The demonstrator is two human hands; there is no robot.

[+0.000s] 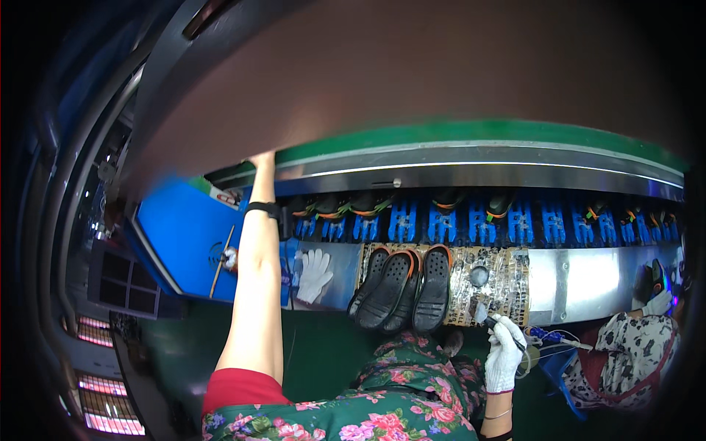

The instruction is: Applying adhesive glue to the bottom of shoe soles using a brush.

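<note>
Right grip [504,353]: gloved fingers pinch a small dark tool [490,322] at the surface's [570,287] front edge; presumably light, stiff; hold its rear. Left grip [263,157]: mostly hidden, state indeterminable. Black clogs [386,294], along the front edge: likely light, flexible; grasp collars.

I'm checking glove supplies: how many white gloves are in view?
3: a loose glove on the metal ledge, left of the black clogs; one worn on the right hand; one on the co-worker's hand at far right. Others may be hidden.
</note>
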